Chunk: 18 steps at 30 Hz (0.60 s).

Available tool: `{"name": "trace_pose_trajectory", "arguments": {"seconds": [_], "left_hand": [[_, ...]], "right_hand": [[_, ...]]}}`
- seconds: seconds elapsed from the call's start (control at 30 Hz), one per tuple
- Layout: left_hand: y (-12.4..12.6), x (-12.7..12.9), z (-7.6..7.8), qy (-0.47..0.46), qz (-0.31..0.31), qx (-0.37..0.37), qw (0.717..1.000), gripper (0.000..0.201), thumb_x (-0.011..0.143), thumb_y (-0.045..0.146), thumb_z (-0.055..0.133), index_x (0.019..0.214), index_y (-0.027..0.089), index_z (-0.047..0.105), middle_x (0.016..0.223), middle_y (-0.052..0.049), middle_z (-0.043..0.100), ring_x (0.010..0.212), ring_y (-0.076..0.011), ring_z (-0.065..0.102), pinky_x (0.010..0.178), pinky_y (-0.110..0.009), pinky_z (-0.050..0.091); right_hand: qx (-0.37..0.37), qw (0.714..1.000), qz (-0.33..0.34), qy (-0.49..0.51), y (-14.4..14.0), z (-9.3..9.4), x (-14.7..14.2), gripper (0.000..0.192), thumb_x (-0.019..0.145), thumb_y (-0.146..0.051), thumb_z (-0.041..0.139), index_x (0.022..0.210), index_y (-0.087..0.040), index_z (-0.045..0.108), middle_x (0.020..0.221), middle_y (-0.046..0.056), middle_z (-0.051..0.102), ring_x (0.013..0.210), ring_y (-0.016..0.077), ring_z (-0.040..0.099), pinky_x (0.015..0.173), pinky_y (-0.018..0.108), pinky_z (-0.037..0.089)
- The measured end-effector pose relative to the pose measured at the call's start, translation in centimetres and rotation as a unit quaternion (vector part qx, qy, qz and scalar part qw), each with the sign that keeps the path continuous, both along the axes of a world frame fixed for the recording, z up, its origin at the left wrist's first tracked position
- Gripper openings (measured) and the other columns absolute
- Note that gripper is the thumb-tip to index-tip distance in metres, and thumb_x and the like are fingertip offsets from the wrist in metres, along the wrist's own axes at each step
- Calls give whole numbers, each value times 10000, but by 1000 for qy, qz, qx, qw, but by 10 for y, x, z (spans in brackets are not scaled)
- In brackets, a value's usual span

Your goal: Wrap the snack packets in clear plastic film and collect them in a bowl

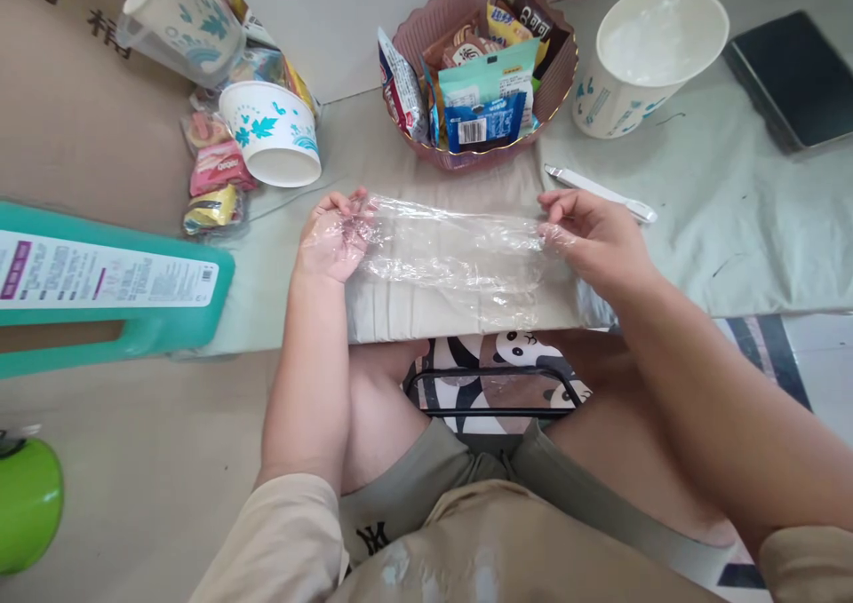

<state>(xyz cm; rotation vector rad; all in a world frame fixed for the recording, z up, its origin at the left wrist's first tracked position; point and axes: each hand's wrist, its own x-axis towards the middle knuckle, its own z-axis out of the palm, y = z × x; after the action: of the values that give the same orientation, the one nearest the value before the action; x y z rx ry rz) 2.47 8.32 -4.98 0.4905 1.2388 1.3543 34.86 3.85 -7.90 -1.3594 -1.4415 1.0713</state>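
— Fingers of the left hand?
— Pinched on one end of the plastic wrap; the right hand pinches the other end, forearms angled inward.
— And the wrap?
— Clear, crinkled, stretched between both hands over the tabletop, near the snack basket.

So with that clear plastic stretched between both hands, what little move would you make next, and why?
Probably work the fingertips of the left hand and right hand apart at one edge of the plastic bag to find its opening. It lies crumpled and flat on the table, each hand pinching one end, and no mouth shows yet.
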Motion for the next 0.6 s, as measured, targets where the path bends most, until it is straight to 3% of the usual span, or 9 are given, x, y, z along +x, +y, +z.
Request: {"name": "trace_pose_trajectory", "arguments": {"seconds": [0.1,0.2,0.3,0.37,0.47,0.53,0.6], "left_hand": [[0,2,3,-29,-6,-4,1000,406,816,-88,524,503,166,475,754,6,709,657,-82,670,556,-144,494],[1,3,2,-35,-17,-4,999,389,797,-93,544,518,167,466,742,15,705,648,-75,670,539,-126,489],[3,4,-1,-20,-3,-10,1000,364,786,-95,511,540,171,473,724,19,703,652,-75,682,541,-117,507],[5,3,-5,-12,22,-16,1000,361,776,-100,492,539,172,466,698,21,691,630,-69,677,544,-114,518],[9,-1,-11,-3,39,-17,999,355,773,-88,543,546,176,471,693,21,677,632,-65,682,576,-115,539],[10,-3,-15,3,33,-8,999,347,772,-74,597,559,177,486,732,15,686,672,-76,701,615,-130,556],[9,-5,-16,7,29,-5,1000,345,770,-71,615,563,175,489,759,10,689,691,-82,707,619,-136,551]], "right_hand": [[4,999,18,40,-4,0,-2,217,899,-418,707,988,-271,575,1164,70,710,1031,231,724,863,433,633],[2,998,45,36,-5,-6,-1,527,850,-474,784,1268,-331,498,1271,80,663,930,212,731,735,383,644],[41,996,76,4,-7,-12,2,869,740,-474,878,1448,-368,385,1428,113,552,1034,253,727,729,381,654],[88,992,85,-20,-10,-11,4,935,727,-491,879,1496,-379,358,1537,132,443,1210,311,673,792,422,661],[161,977,108,-86,-16,0,4,765,728,-491,878,1398,-359,533,1576,120,393,1419,386,513,980,540,614],[201,962,130,-133,-20,9,2,398,789,-443,836,1145,-325,703,1522,95,453,1446,394,478,1082,597,542],[241,947,147,-156,-23,18,0,85,858,-362,771,903,-293,748,1445,76,524,1400,370,523,1132,613,490]]}}
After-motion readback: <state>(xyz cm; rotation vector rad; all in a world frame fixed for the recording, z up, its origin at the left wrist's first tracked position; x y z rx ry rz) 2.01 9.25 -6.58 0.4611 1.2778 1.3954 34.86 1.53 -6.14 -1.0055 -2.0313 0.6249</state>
